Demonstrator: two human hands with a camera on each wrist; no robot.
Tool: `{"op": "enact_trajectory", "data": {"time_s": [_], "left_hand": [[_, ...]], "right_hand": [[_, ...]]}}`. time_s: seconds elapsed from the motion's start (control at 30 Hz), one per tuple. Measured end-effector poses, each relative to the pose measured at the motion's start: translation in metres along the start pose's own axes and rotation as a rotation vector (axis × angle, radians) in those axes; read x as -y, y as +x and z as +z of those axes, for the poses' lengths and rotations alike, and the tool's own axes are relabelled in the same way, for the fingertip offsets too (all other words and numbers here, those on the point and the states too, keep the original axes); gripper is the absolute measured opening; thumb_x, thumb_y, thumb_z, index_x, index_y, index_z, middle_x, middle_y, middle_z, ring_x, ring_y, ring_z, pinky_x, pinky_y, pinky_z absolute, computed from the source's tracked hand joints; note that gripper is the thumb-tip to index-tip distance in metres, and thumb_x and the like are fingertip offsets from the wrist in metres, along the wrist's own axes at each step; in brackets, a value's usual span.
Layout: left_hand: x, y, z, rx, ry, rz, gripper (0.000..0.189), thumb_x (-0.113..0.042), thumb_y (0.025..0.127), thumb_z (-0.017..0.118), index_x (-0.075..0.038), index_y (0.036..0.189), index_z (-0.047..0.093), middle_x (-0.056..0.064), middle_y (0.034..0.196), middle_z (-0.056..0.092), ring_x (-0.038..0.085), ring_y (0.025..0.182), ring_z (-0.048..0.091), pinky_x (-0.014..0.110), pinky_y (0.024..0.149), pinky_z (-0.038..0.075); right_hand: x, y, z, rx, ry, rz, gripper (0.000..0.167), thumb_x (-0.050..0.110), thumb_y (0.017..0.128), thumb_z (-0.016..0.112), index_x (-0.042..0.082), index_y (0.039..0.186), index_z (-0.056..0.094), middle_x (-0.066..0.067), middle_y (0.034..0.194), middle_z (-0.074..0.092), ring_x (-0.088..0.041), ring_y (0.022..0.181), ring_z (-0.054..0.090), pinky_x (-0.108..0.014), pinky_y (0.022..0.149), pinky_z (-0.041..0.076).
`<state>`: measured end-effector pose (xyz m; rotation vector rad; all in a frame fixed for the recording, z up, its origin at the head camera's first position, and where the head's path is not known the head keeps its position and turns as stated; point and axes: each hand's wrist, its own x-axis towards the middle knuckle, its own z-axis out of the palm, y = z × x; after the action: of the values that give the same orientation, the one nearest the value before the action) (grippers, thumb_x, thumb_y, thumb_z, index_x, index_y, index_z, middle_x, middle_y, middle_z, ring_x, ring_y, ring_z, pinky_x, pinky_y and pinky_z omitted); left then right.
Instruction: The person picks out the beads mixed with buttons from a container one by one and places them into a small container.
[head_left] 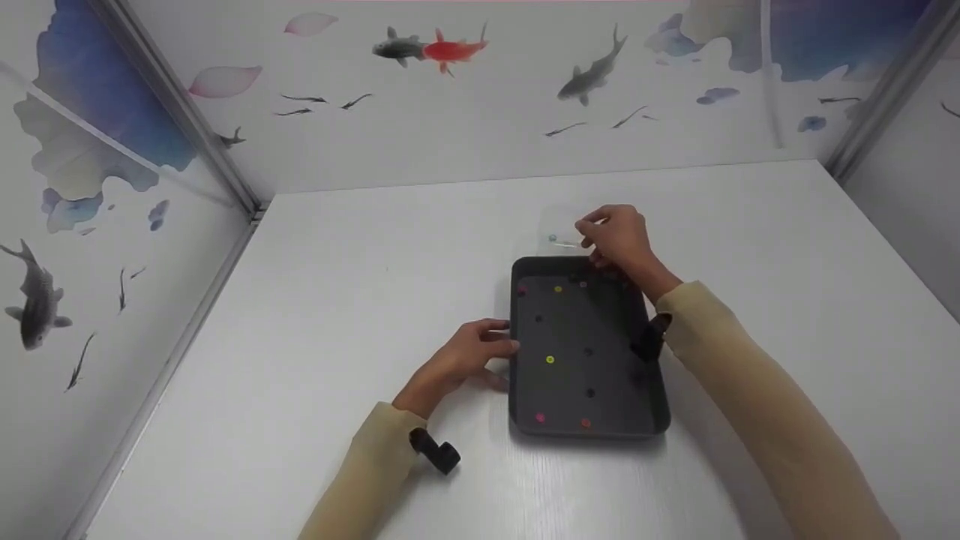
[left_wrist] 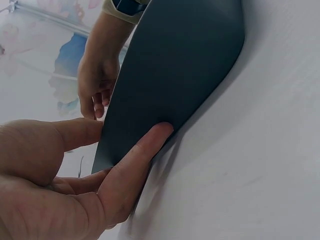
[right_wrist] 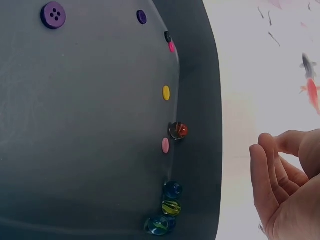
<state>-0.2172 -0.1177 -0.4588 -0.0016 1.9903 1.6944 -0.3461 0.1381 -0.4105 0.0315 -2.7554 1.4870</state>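
On white bench (head_left: 360, 285): dark grey tray (head_left: 622, 405), flat, long sides running away from camera. Left hand (head_left: 461, 356) at left long side of tray, fingers clamped on its wall, one at the rim, another pressed against the outer face. Right hand (head_left: 619, 232) above far right end of tray, fingers curled, tips together; cannot make out anything pinched between. Just beside those tips, beyond far rim: small pale blue ball (head_left: 553, 238) and clear piece (head_left: 568, 244), too faint to identify. Scattered inside tray: yellow button (head_left: 550, 359) left of middle, pink button (head_left: 540, 418) and orange button (head_left: 586, 424) toward near end. In right wrist view, along far wall: black button (right_wrist: 168, 37), second yellow button (right_wrist: 166, 93), orange marble (right_wrist: 178, 130) just beside pale pink button (right_wrist: 165, 145), then close group of blue marble (right_wrist: 173, 190), yellow-streaked marble (right_wrist: 171, 207) and teal marble (right_wrist: 158, 225). Note four-holed purple button (right_wrist: 53, 15) well apart from these. Tan sleeves (head_left: 765, 390) on both arms; behind bench, white panel (head_left: 480, 135) printed with fish.
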Motion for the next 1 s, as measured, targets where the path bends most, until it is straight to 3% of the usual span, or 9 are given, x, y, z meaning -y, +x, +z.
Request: {"op": "enact_trajectory", "data": {"time_s": [0.23,0.57,0.87,1.0], "left_hand": [[0.0,0.001,0.0,0.01,-0.003,-0.003,0.059,-0.014,0.096,0.066,-0.004,0.149,0.043,0.018,0.142,0.057,0.028,0.119,0.066,0.042,0.075,0.065],[0.0,0.001,0.0,0.0,0.009,-0.009,0.059,-0.014,0.095,0.066,-0.005,0.149,0.044,0.017,0.142,0.056,0.028,0.121,0.065,0.041,0.076,0.065],[0.0,0.0,0.0,-0.002,0.007,0.004,0.057,-0.015,0.095,0.066,-0.004,0.147,0.046,0.019,0.138,0.059,0.028,0.119,0.065,0.041,0.077,0.065],[-0.001,-0.001,0.0,-0.002,-0.003,-0.009,0.058,-0.016,0.095,0.066,-0.004,0.148,0.045,0.018,0.138,0.059,0.027,0.119,0.066,0.041,0.075,0.065]], "right_hand": [[-0.002,-0.008,-0.008,0.006,0.031,-0.008,0.037,0.03,0.099,0.061,0.002,0.122,0.068,-0.015,0.09,0.074,-0.008,0.052,0.062,-0.019,0.049,0.055],[-0.002,-0.034,-0.014,0.106,0.06,0.052,0.039,0.035,0.1,0.06,0.004,0.122,0.067,-0.01,0.094,0.071,-0.012,0.071,0.066,-0.021,0.058,0.057],[-0.004,-0.065,-0.029,0.18,-0.097,0.029,0.044,0.037,0.1,0.059,0.005,0.13,0.062,-0.02,0.117,0.068,-0.03,0.097,0.066,-0.022,0.065,0.056],[-0.009,-0.073,-0.034,0.192,-0.159,0.04,0.048,0.038,0.099,0.061,0.005,0.134,0.059,-0.021,0.125,0.065,-0.033,0.101,0.066,-0.024,0.069,0.057]]}}
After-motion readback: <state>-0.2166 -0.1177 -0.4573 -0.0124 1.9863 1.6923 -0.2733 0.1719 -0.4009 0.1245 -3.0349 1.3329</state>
